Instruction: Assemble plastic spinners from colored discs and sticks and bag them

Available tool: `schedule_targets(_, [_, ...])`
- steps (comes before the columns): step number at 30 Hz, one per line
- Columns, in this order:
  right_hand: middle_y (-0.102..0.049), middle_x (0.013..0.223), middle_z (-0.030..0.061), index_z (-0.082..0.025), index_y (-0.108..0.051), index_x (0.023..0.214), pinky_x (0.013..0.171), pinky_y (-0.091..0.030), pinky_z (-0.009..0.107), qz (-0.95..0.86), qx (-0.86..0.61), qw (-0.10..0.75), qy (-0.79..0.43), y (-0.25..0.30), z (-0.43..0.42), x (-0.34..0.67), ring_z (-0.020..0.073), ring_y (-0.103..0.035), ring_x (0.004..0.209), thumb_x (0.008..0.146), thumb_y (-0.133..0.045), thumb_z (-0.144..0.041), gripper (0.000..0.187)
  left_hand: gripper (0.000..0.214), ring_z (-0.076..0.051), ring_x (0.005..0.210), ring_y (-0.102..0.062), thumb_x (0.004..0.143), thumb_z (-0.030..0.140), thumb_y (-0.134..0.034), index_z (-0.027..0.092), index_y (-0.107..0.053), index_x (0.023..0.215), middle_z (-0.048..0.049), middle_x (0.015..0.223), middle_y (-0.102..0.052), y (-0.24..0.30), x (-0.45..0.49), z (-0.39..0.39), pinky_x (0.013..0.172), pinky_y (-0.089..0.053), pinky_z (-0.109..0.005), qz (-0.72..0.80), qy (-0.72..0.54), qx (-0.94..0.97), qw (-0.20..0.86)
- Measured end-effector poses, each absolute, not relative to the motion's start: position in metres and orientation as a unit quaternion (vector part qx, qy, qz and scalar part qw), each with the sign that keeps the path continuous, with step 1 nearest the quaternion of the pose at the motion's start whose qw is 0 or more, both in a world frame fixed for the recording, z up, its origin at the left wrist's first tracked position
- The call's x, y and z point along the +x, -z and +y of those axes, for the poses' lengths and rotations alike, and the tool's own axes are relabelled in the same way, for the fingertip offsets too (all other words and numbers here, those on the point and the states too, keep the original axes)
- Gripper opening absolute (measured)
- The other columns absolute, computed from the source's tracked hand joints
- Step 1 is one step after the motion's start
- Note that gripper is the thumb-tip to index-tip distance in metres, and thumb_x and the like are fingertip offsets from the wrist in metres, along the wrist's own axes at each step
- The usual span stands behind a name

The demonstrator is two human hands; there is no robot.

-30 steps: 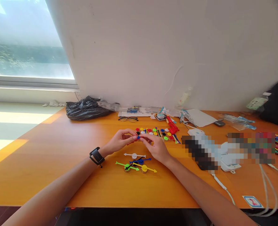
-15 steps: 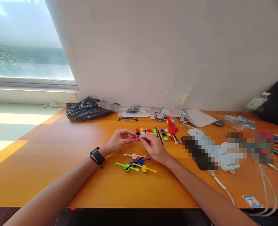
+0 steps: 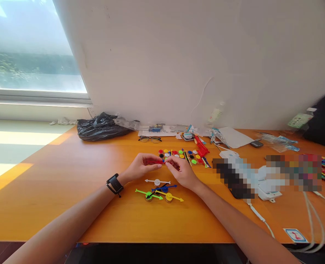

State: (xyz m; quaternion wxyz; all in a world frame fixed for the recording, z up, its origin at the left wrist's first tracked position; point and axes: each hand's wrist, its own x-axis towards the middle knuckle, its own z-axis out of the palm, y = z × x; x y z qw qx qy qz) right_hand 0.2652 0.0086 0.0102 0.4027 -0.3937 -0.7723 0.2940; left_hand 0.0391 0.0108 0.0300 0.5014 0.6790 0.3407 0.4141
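Arrow spinners [image 3: 169, 197] on wooden desk [image 3: 55, 198] — pale wall [image 3: 162, 66] behind, window [image 3: 33, 40] left

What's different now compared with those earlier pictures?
The left hand has shifted slightly rightward, and its fingers now hide more of the red piece than half a second ago. No clear release shows. The right hand has barely moved; the arrow spinners and black bag stayed put.

Bright daylight from left window [image 3: 36, 51], tabletop [image 3: 96, 157] sheen, pixelated patches [image 3: 233, 178]
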Motion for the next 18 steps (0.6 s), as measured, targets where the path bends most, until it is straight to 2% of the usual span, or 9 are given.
schedule_targets(5, [-0.061, 0.074, -0.0004, -0.021, -0.068, 0.094, 0.058, -0.037, 0.028, -0.776, -0.391, 0.394, -0.298, -0.0099, 0.0065, 0.2649, 0.0145, -0.049, 0.061, 0.102, -0.057, -0.04, 0.024, 0.03, -0.027, 0.094, -0.077, 0.087, 0.042, -0.08, 0.015, -0.083, 0.1, -0.0115, 0.102, -0.082, -0.0285, 0.0392, 0.0106, 0.083, -0.063, -0.035, 0.347, -0.415, 0.7, 0.466])
schedule_targets(11, [-0.066, 0.078, 0.0012, -0.021, -0.071, 0.097, 0.06, -0.039, 0.028, -0.782, -0.39, 0.395, -0.284, -0.01, 0.0043, 0.2637, 0.015, -0.053, 0.064, 0.102, -0.057, -0.039, 0.024, 0.031, -0.023, 0.081, -0.076, 0.083, 0.043, -0.084, 0.014, -0.082, 0.093, -0.0112, 0.091, -0.082, -0.027, 0.0372, 0.0118, 0.073, -0.061, -0.031, 0.36, -0.419, 0.7, 0.452])
schedule_targets(18, [-0.066, 0.077, 0.0007, -0.02, -0.072, 0.098, 0.06, -0.038, 0.027, -0.781, -0.378, 0.394, -0.302, -0.0101, 0.0028, 0.2623, 0.0135, -0.05, 0.062, 0.103, -0.058, -0.039, 0.024, 0.028, -0.017, 0.072, -0.072, 0.076, 0.038, -0.09, 0.013, -0.077, 0.08, -0.0082, 0.081, -0.08, -0.0295, 0.0368, 0.0123, 0.067, -0.057, -0.026, 0.362, -0.439, 0.66, 0.49])
